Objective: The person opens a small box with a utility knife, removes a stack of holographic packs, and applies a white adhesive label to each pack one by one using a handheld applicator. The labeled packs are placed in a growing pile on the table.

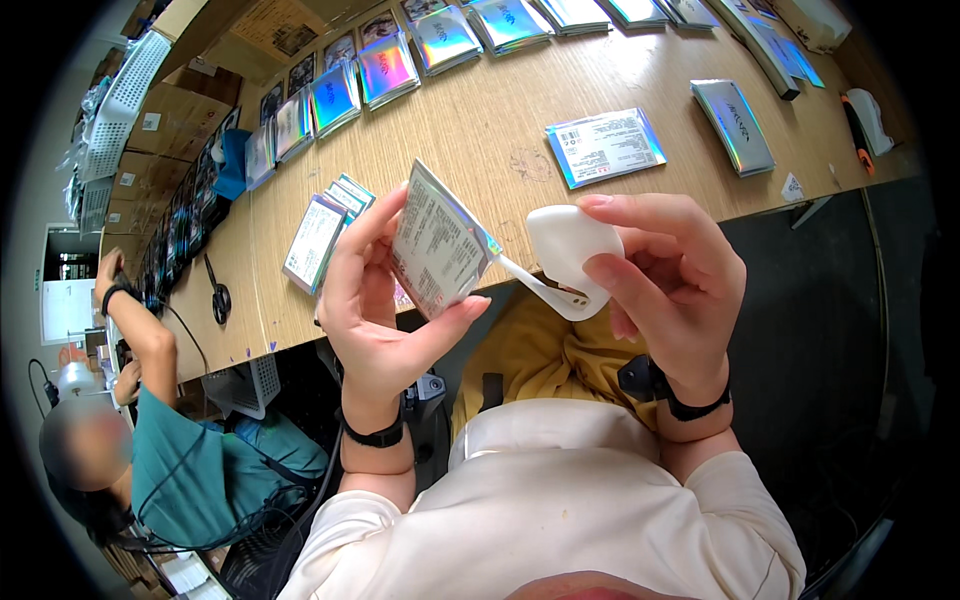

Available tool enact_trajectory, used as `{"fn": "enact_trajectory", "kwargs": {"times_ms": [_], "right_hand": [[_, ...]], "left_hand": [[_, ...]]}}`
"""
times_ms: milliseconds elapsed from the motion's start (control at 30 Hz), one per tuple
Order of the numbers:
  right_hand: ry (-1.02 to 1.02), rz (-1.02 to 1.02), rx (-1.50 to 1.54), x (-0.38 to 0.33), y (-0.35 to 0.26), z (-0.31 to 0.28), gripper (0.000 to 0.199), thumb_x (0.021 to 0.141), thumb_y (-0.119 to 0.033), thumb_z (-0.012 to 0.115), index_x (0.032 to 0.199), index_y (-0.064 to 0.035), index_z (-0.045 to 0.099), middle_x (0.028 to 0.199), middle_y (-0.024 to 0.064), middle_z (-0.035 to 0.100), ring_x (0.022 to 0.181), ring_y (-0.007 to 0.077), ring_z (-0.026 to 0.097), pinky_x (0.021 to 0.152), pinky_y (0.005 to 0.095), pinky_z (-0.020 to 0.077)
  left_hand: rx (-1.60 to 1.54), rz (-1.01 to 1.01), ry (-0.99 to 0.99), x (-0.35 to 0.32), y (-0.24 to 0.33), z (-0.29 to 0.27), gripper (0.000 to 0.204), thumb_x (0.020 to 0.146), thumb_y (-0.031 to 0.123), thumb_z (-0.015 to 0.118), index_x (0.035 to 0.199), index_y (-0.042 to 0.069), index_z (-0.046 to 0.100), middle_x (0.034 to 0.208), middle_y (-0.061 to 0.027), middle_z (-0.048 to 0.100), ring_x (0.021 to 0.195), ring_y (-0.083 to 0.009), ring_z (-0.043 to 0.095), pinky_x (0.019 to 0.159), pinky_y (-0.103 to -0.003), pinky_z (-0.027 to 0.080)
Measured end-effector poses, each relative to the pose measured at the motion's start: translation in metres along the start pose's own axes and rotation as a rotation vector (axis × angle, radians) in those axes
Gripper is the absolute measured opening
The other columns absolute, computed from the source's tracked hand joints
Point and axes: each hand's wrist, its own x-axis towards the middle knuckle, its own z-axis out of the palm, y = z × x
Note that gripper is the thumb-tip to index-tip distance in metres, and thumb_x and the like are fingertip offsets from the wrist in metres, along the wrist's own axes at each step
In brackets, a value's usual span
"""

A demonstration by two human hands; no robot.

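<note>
My left hand (372,315) grips a flat, shiny foil packet (438,248) between thumb and fingers, tilted up off the table. Its printed pale back faces the right. My right hand (690,285) pinches a white plastic letter opener (572,240) with a rounded body and a hooked slot. The thin tip of the opener meets the packet's right edge; whether it is inside the edge I cannot make out. Both hands are held above the table's near edge. Beyond my right hand another foil packet (606,146) lies printed side up.
A small pile of packets (316,240) lies left of my left hand. Stacks of holographic packets (388,70) line the far side, and one more stack (733,126) lies at the right. Black scissors (218,295) and an orange-black cutter (858,135) rest on the wooden table (470,130). A co-worker (200,460) sits at the left.
</note>
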Motion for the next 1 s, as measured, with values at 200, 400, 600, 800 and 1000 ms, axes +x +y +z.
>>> {"fn": "enact_trajectory", "kwargs": {"times_ms": [200, 400, 600, 800, 1000], "right_hand": [[0.039, 0.043, -0.094, 0.000, -0.002, 0.000, 0.027, 0.086, 0.005, 0.062, 0.112, -0.0010, 0.062, 0.072, 0.0029, 0.065, 0.052, -0.0007, 0.050, 0.043, 0.0142, 0.0345], [0.067, 0.059, -0.108, 0.001, -0.001, -0.001, 0.026, 0.087, 0.004, 0.061, 0.112, -0.0021, 0.063, 0.071, 0.0023, 0.064, 0.050, -0.0010, 0.047, 0.043, 0.0148, 0.0335], [0.116, 0.090, -0.043, 0.001, 0.005, -0.003, 0.026, 0.089, 0.002, 0.060, 0.115, -0.0027, 0.061, 0.072, 0.0022, 0.064, 0.048, -0.0005, 0.046, 0.041, 0.0145, 0.0325], [0.465, -0.067, -0.021, 0.012, 0.011, -0.013, 0.027, 0.090, -0.003, 0.061, 0.117, -0.0029, 0.058, 0.076, 0.0056, 0.066, 0.046, 0.0017, 0.048, 0.038, 0.0149, 0.0323], [0.443, -0.048, -0.037, 0.009, 0.015, -0.023, 0.027, 0.090, -0.004, 0.061, 0.117, -0.0030, 0.058, 0.075, 0.0053, 0.065, 0.045, 0.0023, 0.048, 0.038, 0.0156, 0.0306]], "left_hand": [[0.376, 0.248, 0.112, -0.001, -0.004, 0.004, 0.073, 0.062, 0.004, 0.084, 0.126, -0.003, 0.050, 0.111, -0.0135, 0.060, 0.093, -0.0191, 0.061, 0.075, -0.027, 0.050], [0.285, 0.257, -0.065, 0.002, 0.002, 0.013, 0.070, 0.060, 0.003, 0.084, 0.123, -0.002, 0.053, 0.105, -0.0176, 0.062, 0.087, -0.0225, 0.064, 0.067, -0.026, 0.052], [0.254, 0.112, -0.214, -0.014, 0.010, 0.023, 0.070, 0.061, 0.004, 0.085, 0.122, -0.002, 0.051, 0.112, -0.0152, 0.061, 0.094, -0.0191, 0.063, 0.079, -0.031, 0.051], [0.325, 0.056, -0.255, -0.013, 0.015, 0.022, 0.061, 0.064, 0.003, 0.081, 0.118, -0.002, 0.055, 0.102, -0.0122, 0.062, 0.090, -0.0226, 0.062, 0.078, -0.032, 0.050], [0.753, -0.174, 0.094, 0.004, -0.018, -0.043, 0.056, 0.070, 0.014, 0.079, 0.119, -0.001, 0.057, 0.113, -0.0129, 0.054, 0.099, -0.0236, 0.057, 0.085, -0.032, 0.046]]}}
